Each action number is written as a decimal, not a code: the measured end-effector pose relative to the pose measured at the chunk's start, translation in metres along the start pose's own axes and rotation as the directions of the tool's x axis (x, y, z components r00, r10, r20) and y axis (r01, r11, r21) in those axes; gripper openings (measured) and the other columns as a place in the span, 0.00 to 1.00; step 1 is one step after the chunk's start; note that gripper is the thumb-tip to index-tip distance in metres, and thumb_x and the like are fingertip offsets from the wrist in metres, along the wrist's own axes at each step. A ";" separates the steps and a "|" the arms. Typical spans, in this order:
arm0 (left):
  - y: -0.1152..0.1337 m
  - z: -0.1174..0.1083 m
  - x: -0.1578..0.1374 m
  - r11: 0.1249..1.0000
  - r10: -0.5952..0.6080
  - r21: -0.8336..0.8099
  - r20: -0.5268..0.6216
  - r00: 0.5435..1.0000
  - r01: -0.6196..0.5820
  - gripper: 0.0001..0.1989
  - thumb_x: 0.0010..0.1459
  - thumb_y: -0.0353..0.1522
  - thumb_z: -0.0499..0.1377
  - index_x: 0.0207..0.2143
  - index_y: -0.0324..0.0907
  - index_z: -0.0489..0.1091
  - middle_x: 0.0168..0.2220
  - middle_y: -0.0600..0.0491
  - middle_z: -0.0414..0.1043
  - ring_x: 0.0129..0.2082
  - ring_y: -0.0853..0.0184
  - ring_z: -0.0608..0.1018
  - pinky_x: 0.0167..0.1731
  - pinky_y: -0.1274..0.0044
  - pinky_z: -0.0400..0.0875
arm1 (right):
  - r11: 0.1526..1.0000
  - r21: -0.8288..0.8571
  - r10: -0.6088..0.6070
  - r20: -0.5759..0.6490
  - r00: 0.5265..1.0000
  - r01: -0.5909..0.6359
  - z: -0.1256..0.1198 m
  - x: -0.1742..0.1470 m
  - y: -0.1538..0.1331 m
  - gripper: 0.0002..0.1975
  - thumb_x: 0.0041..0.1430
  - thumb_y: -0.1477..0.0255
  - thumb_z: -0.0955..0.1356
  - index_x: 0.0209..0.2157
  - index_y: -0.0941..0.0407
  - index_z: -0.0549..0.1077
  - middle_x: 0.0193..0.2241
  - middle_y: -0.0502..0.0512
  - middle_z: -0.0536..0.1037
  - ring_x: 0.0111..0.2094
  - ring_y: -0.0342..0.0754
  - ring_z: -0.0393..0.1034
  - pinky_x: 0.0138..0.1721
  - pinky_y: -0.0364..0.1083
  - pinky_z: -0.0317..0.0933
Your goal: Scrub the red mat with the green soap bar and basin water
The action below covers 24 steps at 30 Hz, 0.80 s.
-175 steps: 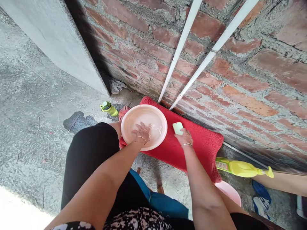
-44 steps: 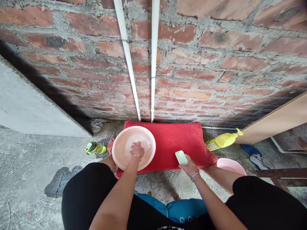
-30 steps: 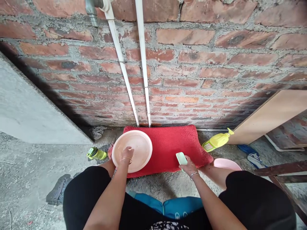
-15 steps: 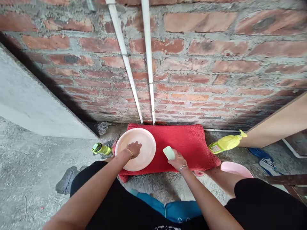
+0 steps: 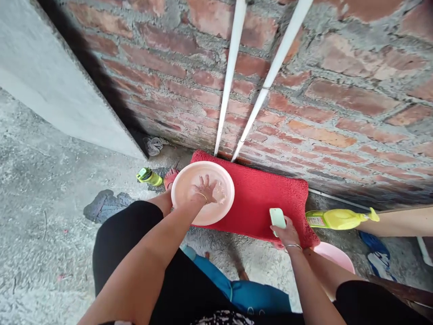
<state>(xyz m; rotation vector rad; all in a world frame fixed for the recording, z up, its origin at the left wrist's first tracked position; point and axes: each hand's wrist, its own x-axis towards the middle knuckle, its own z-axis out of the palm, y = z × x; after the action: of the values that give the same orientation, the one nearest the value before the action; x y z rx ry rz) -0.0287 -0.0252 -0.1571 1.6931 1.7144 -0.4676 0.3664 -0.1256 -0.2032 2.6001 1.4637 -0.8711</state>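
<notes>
A pale pink basin (image 5: 176, 177) with water in it stands on the left part of a red cloth-covered bench (image 5: 257, 194). My left hand (image 5: 204, 188) reaches into the basin, fingers spread, with nothing in its grasp; ripples show beside it. Over the bench's right front edge, my right hand (image 5: 287, 231) grips a pale green slab with rounded corners (image 5: 277, 217). It has a small mark near its far end, and its underside is hidden. A yellow pump bottle (image 5: 341, 219) appears to the right of that hand.
A brick wall with two white pipes (image 5: 229, 76) rises behind the bench. On the left are a yellow-green bottle (image 5: 150, 177) and a grey rag (image 5: 154, 145) on the concrete floor. To the right sit a pink basin (image 5: 334, 256) and a blue-and-white item (image 5: 378, 255).
The view has swung and tilted. My left hand has spread its fingers and moved within the basin. My right hand has gone rightward along the bench, still holding the pale green slab.
</notes>
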 end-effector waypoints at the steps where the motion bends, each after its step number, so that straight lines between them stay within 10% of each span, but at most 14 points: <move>1: 0.000 0.008 0.004 1.000 -0.009 0.000 -0.020 1.000 0.009 0.58 0.57 0.43 0.73 0.82 0.52 0.47 0.84 0.37 0.30 0.81 0.28 0.37 0.68 0.32 0.54 | 0.998 0.041 0.051 0.002 0.999 -0.052 -0.004 0.000 0.007 0.43 0.58 0.60 0.73 0.73 0.56 0.64 0.51 0.67 0.84 0.50 0.67 0.82 0.51 0.60 0.73; 5: -0.002 0.027 0.016 1.000 -0.029 0.000 -0.043 0.999 0.029 0.60 0.52 0.38 0.77 0.81 0.45 0.52 0.83 0.34 0.34 0.79 0.20 0.39 0.67 0.29 0.54 | 0.988 0.145 0.041 0.018 0.999 -0.043 -0.006 -0.003 -0.013 0.43 0.60 0.62 0.71 0.75 0.53 0.61 0.58 0.71 0.80 0.57 0.69 0.78 0.57 0.59 0.71; 11: -0.003 0.028 0.023 0.999 -0.024 -0.044 -0.027 0.999 0.023 0.59 0.46 0.32 0.81 0.78 0.46 0.61 0.83 0.35 0.35 0.78 0.19 0.37 0.64 0.27 0.53 | 0.980 0.133 -0.154 0.054 0.987 0.146 0.016 0.012 -0.129 0.45 0.64 0.58 0.71 0.78 0.53 0.55 0.68 0.66 0.72 0.66 0.65 0.71 0.64 0.55 0.66; 17: -0.003 0.033 0.031 0.996 -0.089 0.026 0.013 0.996 0.089 0.65 0.50 0.33 0.79 0.82 0.52 0.47 0.83 0.35 0.28 0.79 0.20 0.36 0.63 0.24 0.55 | 0.956 0.017 -0.294 0.121 0.948 0.294 0.033 0.030 -0.225 0.43 0.68 0.58 0.72 0.78 0.52 0.57 0.65 0.64 0.72 0.63 0.61 0.71 0.63 0.56 0.65; 24: -0.005 0.038 0.040 0.993 -0.102 0.065 0.025 0.994 0.100 0.64 0.49 0.34 0.80 0.81 0.58 0.50 0.84 0.38 0.27 0.79 0.20 0.35 0.63 0.25 0.55 | 0.936 -0.093 -0.325 0.137 0.936 0.339 0.013 0.058 -0.176 0.37 0.67 0.60 0.73 0.74 0.51 0.65 0.62 0.63 0.74 0.63 0.63 0.70 0.62 0.57 0.65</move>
<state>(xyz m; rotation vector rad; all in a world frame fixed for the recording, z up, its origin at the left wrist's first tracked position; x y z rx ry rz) -0.0224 -0.0220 -0.2122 1.6407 1.7876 -0.5957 0.2432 0.0138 -0.2005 2.2112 1.8904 -0.9185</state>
